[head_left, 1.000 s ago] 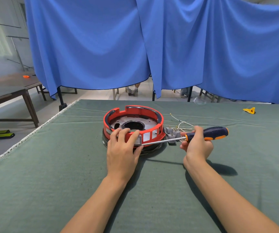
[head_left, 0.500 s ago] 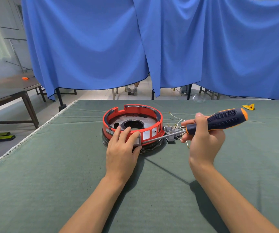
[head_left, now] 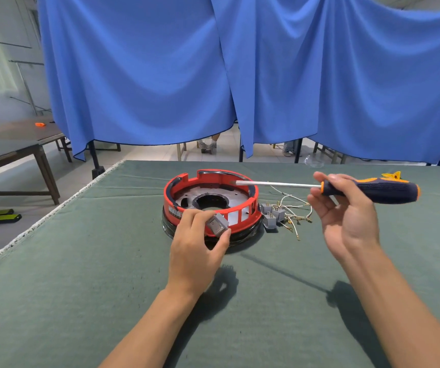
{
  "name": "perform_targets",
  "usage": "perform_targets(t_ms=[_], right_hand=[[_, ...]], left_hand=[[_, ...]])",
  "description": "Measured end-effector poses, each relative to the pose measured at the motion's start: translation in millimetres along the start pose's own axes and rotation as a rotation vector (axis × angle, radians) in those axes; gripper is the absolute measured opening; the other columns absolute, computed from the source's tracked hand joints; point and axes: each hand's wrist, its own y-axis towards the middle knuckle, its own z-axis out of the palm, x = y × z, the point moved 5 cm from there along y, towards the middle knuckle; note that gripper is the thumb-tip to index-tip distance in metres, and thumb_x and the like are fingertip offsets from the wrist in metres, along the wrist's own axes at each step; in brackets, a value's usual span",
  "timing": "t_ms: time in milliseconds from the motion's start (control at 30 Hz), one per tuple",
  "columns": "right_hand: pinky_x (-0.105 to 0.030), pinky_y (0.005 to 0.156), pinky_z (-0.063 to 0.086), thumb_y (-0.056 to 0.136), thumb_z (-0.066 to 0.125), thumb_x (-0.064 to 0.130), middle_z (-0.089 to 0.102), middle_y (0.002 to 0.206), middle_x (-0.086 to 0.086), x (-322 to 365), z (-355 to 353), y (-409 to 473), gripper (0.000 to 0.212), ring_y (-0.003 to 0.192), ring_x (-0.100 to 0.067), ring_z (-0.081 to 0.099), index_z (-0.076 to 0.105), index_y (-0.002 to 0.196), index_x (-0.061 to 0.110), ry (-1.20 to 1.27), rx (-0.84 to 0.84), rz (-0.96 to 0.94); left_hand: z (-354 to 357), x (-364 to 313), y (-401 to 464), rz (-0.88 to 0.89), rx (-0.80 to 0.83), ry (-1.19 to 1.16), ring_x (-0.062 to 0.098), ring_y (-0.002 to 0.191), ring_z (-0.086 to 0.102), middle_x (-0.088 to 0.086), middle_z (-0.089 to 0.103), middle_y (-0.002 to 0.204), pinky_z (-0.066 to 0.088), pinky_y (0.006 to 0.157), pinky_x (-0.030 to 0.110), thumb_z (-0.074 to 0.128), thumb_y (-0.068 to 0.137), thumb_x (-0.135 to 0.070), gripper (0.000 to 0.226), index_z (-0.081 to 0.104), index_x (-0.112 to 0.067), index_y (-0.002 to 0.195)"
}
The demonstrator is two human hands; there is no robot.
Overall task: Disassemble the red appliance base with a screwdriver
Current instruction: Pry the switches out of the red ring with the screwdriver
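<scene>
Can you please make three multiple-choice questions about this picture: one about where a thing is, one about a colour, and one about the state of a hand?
1. Where do the loose grey parts with wires lie?
A. on the cloth, right of the red base
B. inside the red base
C. on the floor

2. What colour is the table cloth?
A. white
B. green
C. yellow

3. What is the left hand doing?
A. lying flat on the cloth
B. pinching a small grey switch
C. gripping the screwdriver

Answers:
1 A: they sit on the cloth beside the red base.
2 B: the cloth is dark green.
3 B: the switch is between its fingers; the right hand holds the screwdriver.
</scene>
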Motion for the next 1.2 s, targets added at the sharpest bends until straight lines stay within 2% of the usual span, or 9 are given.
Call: perform_targets(t_ms=[200,300,467,633,767,833,933,1067,1200], right_hand=[[-0.039,0.084,0.057,0.078,0.067,0.004,0.065,0.113,-0.011,-12.9,19.9,-16.4,0.012,0.104,-0.033,0.066,0.059,0.081,0.011,-0.303,0.284,-0.16],[-0.052,0.093,0.05,0.081,0.066,-0.011,0.062,0.109,-0.013,-35.8,33.6,-31.0,0.022,0.107,-0.039,0.062,0.056,0.078,0.009,-0.598,0.425,-0.302],[-0.023,0.091,0.045,0.071,0.077,-0.008,0.062,0.103,-0.006,-53.7,50.2,-50.1,0.038,0.107,-0.023,0.059,0.054,0.076,0.023,-0.798,0.573,-0.421],[-0.028,0.085,0.049,0.067,0.076,-0.015,0.062,0.098,-0.013,-53.2,47.5,-51.8,0.041,0.099,-0.028,0.06,0.053,0.077,0.017,-0.774,0.6,-0.42],[-0.026,0.081,0.049,0.069,0.077,-0.006,0.061,0.09,-0.013,-51.8,43.4,-52.1,0.028,0.092,-0.024,0.061,0.054,0.077,0.007,-0.763,0.593,-0.484],[-0.021,0.08,0.047,0.07,0.077,-0.002,0.059,0.087,-0.011,-46.0,42.3,-53.2,0.025,0.09,-0.022,0.06,0.054,0.077,0.005,-0.77,0.576,-0.567],[-0.015,0.082,0.042,0.072,0.075,0.002,0.057,0.089,-0.008,-29.3,37.4,-48.2,0.023,0.09,-0.016,0.058,0.054,0.077,0.008,-0.839,0.506,-0.764],[-0.018,0.08,0.045,0.067,0.069,-0.012,0.054,0.091,-0.008,-24.3,16.1,-21.7,0.028,0.088,-0.013,0.054,0.054,0.079,0.009,-0.969,0.425,-0.832],[-0.028,0.073,0.047,0.059,0.064,-0.026,0.054,0.09,-0.008,-44.7,-14.7,5.9,0.042,0.08,-0.019,0.053,0.056,0.079,0.01,-1.185,0.317,-0.722]], left_hand=[[-6.0,-1.2,2.2,-0.06,-0.055,-0.144,0.014,0.084,0.059,-0.005,0.056,0.096,0.049,0.076,0.024,0.066,0.076,-0.011,0.032,0.058,-0.011,0.107],[-1.8,-8.7,1.2,-0.024,-0.051,-0.207,0.016,0.093,0.062,-0.001,0.062,0.101,0.053,0.08,0.035,0.069,0.076,-0.007,0.033,0.06,-0.008,0.108],[7.7,-25.6,-1.8,0.078,-0.01,-0.33,0.011,0.104,0.062,0.003,0.062,0.113,0.054,0.084,0.03,0.067,0.077,0.001,0.034,0.059,-0.001,0.111],[11.9,-26.2,-3.6,0.078,0.053,-0.385,0.015,0.108,0.061,0.008,0.062,0.117,0.056,0.083,0.036,0.065,0.079,0.002,0.032,0.058,0.005,0.11],[10.9,-29.1,-3.3,0.105,0.047,-0.253,0.011,0.114,0.055,-0.001,0.058,0.12,0.051,0.089,0.029,0.07,0.075,-0.006,0.038,0.058,-0.009,0.111],[11.2,-25.7,-2.7,0.069,0.071,-0.158,0.011,0.117,0.052,-0.001,0.057,0.123,0.044,0.095,0.023,0.071,0.075,-0.017,0.044,0.058,-0.011,0.116],[11.5,-8.7,-2.1,-0.047,0.111,0.018,0.02,0.121,0.048,0.004,0.055,0.127,0.039,0.103,0.031,0.068,0.077,-0.02,0.048,0.057,-0.008,0.122],[12.6,17.4,-1.4,-0.181,0.222,0.255,0.026,0.136,0.032,0.007,0.045,0.14,0.021,0.115,0.038,0.065,0.079,-0.012,0.052,0.052,-0.011,0.13],[13.4,20.7,-1.1,-0.198,0.222,0.287,0.026,0.138,0.028,0.008,0.044,0.142,0.015,0.116,0.04,0.064,0.079,-0.01,0.053,0.052,-0.012,0.131]])
